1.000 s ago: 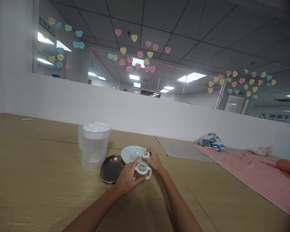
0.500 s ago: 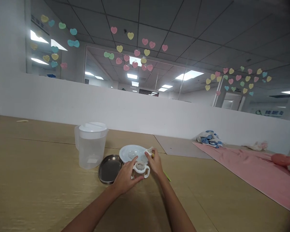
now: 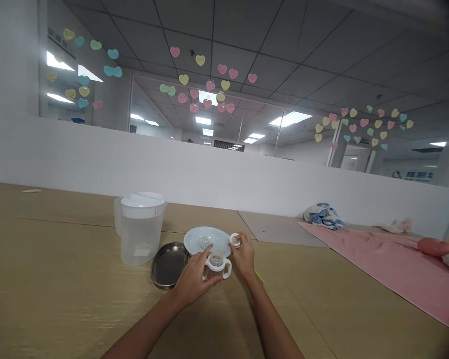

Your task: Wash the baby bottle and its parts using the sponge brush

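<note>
Holding white cup [image 3: 216, 266] upright in front of plate [image 3: 219, 237], left hand [image 3: 189, 280] part-curled round side. My right hand [image 3: 244, 257] pinches white cap [image 3: 234, 240], fingers nearly closed. Cup mouth uncovered; I'd judge next move needs steady cup.

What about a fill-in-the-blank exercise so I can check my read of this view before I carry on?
The right hand holds a small round cap coloured ____.
The left hand grips a small clear cup with white handles, to the ____ of the cap.
The shiny metal tray lies to the ____ of the tall translucent plastic pitcher.
The big flat cloth is coloured ____.
Missing words: white; left; right; pink.
</note>
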Available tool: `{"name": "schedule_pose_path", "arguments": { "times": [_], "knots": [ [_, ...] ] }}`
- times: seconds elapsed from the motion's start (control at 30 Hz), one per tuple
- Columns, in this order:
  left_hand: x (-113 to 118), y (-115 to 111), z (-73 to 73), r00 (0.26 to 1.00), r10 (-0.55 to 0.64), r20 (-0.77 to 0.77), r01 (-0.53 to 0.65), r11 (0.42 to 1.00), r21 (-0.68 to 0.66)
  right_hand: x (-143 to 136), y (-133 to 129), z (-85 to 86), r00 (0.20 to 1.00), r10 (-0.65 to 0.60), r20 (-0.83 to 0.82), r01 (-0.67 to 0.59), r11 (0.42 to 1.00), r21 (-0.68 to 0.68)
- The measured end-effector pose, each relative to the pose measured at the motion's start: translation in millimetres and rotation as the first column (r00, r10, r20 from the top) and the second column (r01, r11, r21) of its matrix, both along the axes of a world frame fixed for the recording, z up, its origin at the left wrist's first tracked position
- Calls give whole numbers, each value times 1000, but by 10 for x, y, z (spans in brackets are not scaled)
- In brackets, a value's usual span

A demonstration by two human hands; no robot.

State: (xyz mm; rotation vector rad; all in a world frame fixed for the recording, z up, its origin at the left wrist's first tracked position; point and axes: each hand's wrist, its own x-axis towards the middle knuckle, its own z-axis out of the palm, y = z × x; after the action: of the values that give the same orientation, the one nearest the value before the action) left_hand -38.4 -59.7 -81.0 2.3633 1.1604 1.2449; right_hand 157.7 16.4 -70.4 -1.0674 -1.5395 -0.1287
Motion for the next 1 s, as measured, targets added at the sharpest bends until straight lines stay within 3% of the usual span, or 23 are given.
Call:
{"name": "schedule_pose_path", "arguments": {
  "times": [0.3,0.63,1.0],
  "knots": [
    [6,-9,16,1000,5,-6,-5,1000,3,-7,-43,-9,954,-102,281,74,991,108],
    [2,-10,3,1000,-11,-4,11,1000,-4,14,-35,-48,874,-168,456,108,982,155],
    [0,-16,20,1000,-3,-10,3,1000,8,-28,-111,-22,848,-106,519,113,993,18]
  ]
}}
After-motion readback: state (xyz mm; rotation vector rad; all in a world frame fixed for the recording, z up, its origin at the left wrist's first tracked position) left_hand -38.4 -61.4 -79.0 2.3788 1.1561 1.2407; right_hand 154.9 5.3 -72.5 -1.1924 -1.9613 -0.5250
